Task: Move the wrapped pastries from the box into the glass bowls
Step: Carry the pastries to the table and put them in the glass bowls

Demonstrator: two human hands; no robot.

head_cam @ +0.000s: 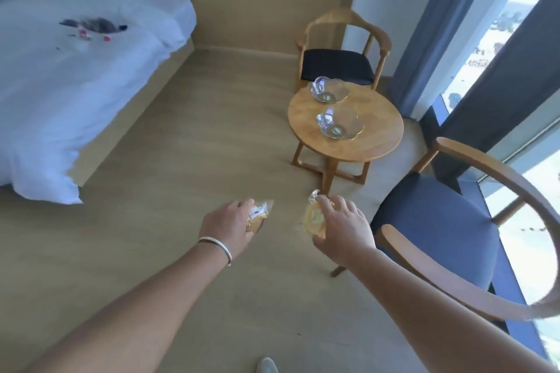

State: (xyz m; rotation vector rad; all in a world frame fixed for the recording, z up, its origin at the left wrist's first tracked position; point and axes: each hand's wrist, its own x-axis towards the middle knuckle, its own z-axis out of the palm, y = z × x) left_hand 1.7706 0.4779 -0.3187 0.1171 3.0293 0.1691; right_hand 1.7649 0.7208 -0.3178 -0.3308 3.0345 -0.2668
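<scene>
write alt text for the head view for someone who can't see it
Both hands, left hand and right hand, each hold a wrapped pastry over the floor, short of a round wooden table with two empty glass bowls, between two chairs.

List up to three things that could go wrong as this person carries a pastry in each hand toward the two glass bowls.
1. The near chair stands beside the route to the table; an arm could catch it.
2. The right hand grips its pastry by the fingers only; the wrapper may slip.
3. The far bowl sits by the table's edge; with the left hand also full, a nudge could tip it.
</scene>
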